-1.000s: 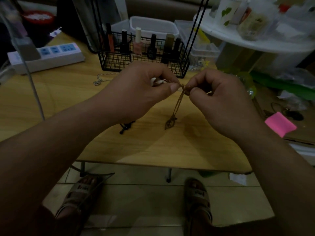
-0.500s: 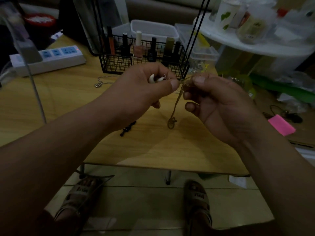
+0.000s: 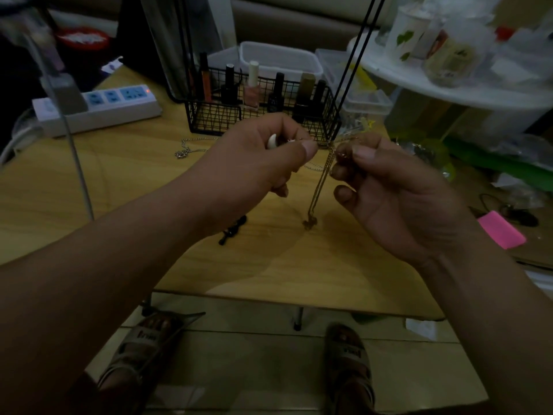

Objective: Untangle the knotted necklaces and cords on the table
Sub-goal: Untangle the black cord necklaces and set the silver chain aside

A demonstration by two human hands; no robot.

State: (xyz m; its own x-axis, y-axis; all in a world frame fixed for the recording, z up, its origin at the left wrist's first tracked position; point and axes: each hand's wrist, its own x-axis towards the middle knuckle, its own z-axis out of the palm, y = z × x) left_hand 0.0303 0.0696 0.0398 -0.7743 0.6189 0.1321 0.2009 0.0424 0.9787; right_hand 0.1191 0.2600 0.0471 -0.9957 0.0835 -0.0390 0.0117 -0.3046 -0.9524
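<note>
Here, at the middle of the frame, held up above a wooden table [image 3: 119,190]: a thin gold chain [image 3: 318,187], hanging down between two hands, with a small pendant [image 3: 309,223] at its lowest point, close over the tabletop. Left hand [image 3: 263,157], at centre left, thumb pressed against forefinger in a pinch on the chain's upper end, with a small white piece [image 3: 272,141] tucked in the curl of the fingers. Right hand [image 3: 398,199], at centre right, pinching the same chain between thumb and forefinger just beside the left thumb tip, lower fingers loosely curled and holding nothing. No telling of any knot between the two pinches: too fine, too dim.

Lying on the table: a silver chain [image 3: 185,149] left of the hands, near a black wire basket [image 3: 209,118] of small bottles, and a black cord [image 3: 233,230] below the left wrist.

Probably midway through picking apart the gold chain, with the silver chain and black cord waiting their turn. Likely needed next: easing the two pinches slightly apart and teasing a loop loose with the fingertips, gently, never pulling tight.
</note>
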